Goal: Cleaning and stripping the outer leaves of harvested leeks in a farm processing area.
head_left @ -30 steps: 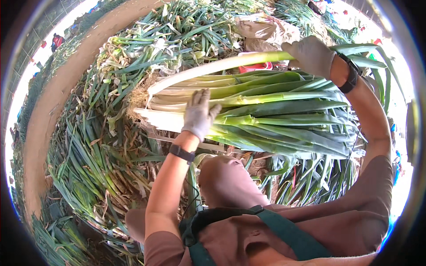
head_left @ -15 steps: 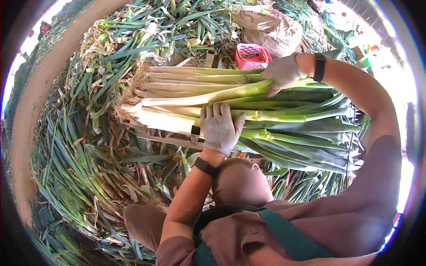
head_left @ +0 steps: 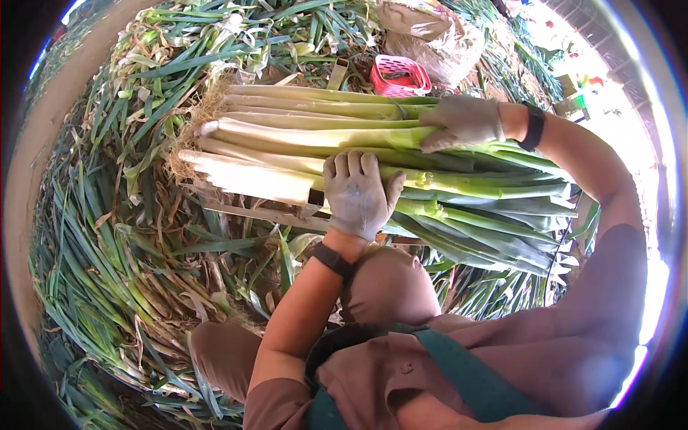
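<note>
Head view: gloved hands on a leek bundle, above the knees.
Left hand (head_left: pixel 358 193): at 6 o'clock of the bundle, palm flat, fingers spread over the pale stalks, pressing rather than gripping.
Right hand (head_left: pixel 464 122): at 1 o'clock, fingers curled loosely over an upper stalk.
Leek bundle (head_left: pixel 301 143): lying across a wooden slat (head_left: pixel 265 213), roots toward 9 o'clock, leaves toward 3.
Handling: likely heavy, stiff at white shanks, floppy leaves; best held mid-shank.
Surroundings: pink basket (head_left: pixel 398 74) at 12 o'clock, leaf trimmings (head_left: pixel 107 272) around.

Leek heap (head_left: pixel 344 136) hemmed by loose leaves (head_left: pixel 107 251), pink basket (head_left: pixel 399 75) beyond.
</note>
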Demonstrator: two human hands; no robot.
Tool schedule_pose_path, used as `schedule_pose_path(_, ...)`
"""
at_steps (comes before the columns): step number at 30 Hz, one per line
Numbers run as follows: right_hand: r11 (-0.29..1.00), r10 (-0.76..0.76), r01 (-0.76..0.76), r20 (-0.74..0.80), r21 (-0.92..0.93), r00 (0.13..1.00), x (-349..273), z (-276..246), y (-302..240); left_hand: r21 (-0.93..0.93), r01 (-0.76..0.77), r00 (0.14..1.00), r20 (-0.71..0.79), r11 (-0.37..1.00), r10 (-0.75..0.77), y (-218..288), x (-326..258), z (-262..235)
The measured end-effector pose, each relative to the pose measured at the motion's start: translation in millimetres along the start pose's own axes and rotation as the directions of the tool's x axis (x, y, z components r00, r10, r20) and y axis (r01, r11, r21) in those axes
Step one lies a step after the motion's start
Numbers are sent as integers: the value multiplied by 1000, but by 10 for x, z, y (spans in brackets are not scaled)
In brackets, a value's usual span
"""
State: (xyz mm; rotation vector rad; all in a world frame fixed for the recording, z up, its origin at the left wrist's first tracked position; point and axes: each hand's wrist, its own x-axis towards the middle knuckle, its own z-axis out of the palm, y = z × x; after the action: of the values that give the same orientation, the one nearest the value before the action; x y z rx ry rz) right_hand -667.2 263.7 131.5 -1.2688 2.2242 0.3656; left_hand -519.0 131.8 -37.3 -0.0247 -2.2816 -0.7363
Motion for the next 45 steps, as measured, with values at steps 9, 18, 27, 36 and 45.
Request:
schedule_pose_path(9,957,55,-77,-87,-280,995,424,197,-219,45,-8,999,-37,999,10,-11,-10,54)
schedule_pose_path(18,944,-17,-15,-93,-329,995,628,568,-150,-19,0,1000,22,1000,0,11,57,56)
schedule_pose_path(27,865,-14,-99,-220,-492,975,-53,-25,-877,-503,192,981,133,843,-144,-350,-300,-1350)
schedule_pose_path(36,478,-848,647,-121,-594,515,-479,-592,-2730,-611,580,465,-295,539,-835,-802,-1963,-4060)
schedule_pose_path(45,761,-645,646,173,59,744,1869,963,-4845,-634,604,221,-449,483,-866,-446,-3397,-4623)
